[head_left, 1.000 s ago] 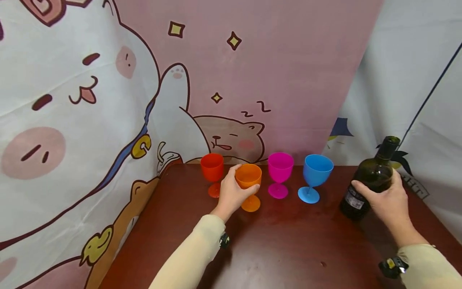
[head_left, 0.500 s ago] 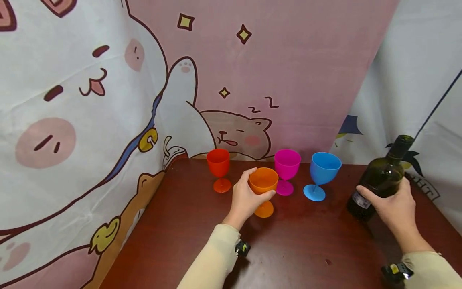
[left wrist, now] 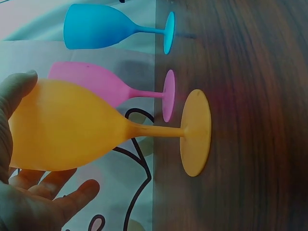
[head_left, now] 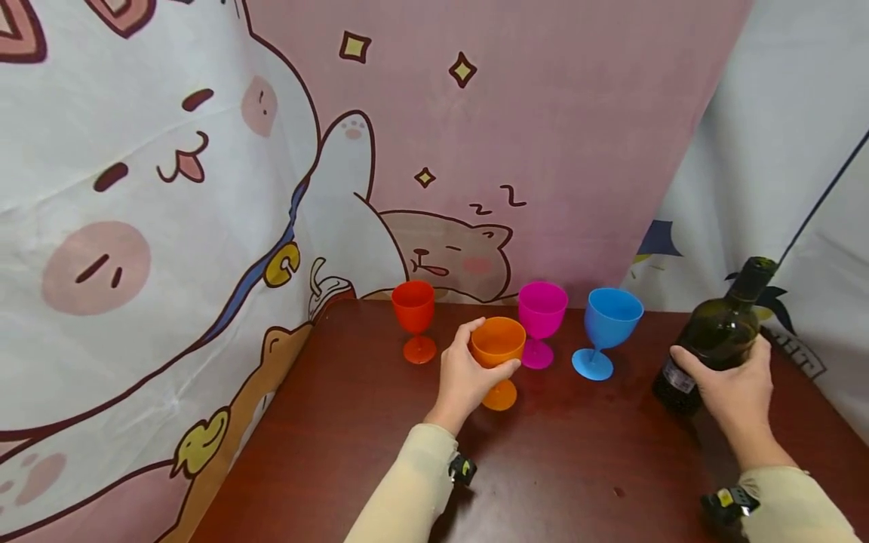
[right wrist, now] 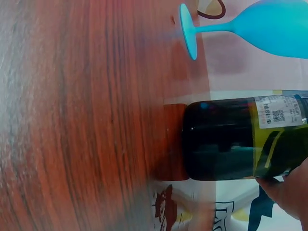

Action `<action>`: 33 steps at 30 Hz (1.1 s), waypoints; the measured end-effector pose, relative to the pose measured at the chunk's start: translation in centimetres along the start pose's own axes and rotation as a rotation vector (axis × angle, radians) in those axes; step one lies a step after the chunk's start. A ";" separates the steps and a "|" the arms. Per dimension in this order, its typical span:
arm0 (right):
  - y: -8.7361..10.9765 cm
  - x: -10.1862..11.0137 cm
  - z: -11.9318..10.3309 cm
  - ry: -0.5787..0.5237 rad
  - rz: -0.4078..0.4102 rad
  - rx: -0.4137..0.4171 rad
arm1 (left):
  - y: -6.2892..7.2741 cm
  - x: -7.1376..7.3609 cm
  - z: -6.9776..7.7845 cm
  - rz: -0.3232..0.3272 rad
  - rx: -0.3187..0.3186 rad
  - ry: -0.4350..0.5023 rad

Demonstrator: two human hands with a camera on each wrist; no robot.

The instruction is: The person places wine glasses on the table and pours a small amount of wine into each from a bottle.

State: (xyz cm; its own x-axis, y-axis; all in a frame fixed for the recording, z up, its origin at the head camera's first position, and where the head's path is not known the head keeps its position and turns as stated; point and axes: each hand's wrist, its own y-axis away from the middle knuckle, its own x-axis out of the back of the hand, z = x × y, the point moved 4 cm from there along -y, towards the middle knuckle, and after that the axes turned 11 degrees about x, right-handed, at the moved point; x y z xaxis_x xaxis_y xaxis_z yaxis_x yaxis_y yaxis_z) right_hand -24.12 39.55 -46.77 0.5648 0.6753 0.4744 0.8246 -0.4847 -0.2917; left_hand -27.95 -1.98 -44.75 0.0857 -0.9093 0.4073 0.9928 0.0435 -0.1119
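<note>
An orange plastic goblet (head_left: 498, 343) is held upright by its bowl between the thumb and fingers of my left hand (head_left: 468, 373). Its round foot (left wrist: 196, 133) is close over the tabletop in the left wrist view. At the right, my right hand (head_left: 733, 392) grips a dark green glass wine bottle (head_left: 720, 328) round its body, its uncapped neck leaning slightly right. A pale printed label (right wrist: 279, 111) shows on the bottle. Behind the orange goblet stands a magenta goblet (head_left: 541, 311), with a blue goblet (head_left: 611, 318) between it and the bottle.
A red goblet (head_left: 414, 308) stands at the back left of the brown wooden table (head_left: 543, 467). Right behind the table hangs a cartoon-printed cloth (head_left: 570, 136). A small dark speck (head_left: 618, 492) lies near the front.
My left hand has brought the orange goblet right and toward me, out of the row and in front of the magenta one. The bottle stays in my right hand. The head view has shifted slightly.
</note>
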 end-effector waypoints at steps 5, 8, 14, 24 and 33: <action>0.2 -0.3 0.5 0.018 0.012 0.009 | 0.2 0.0 -0.4 0.008 0.009 -0.008; 0.3 -0.3 0.6 0.038 0.017 0.034 | 0.2 0.0 -0.4 0.012 0.004 -0.019; 0.7 0.1 -1.0 0.144 -0.029 0.229 | 0.1 -0.3 -0.6 0.007 -0.006 -0.050; 1.0 0.8 -8.0 0.317 -0.120 0.699 | -0.1 -0.4 -0.5 0.012 -0.016 -0.048; 1.0 0.6 -13.2 0.507 -0.211 0.951 | -0.2 -0.1 0.0 0.020 -0.045 -0.040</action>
State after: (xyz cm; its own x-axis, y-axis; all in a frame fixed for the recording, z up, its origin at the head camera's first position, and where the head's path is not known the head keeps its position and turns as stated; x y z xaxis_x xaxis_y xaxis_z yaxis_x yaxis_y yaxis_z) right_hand -23.42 32.15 -35.80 0.5101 0.2817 0.8127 0.7147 0.3870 -0.5827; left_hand -28.11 -1.90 -44.74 0.1095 -0.8911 0.4404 0.9861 0.0417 -0.1609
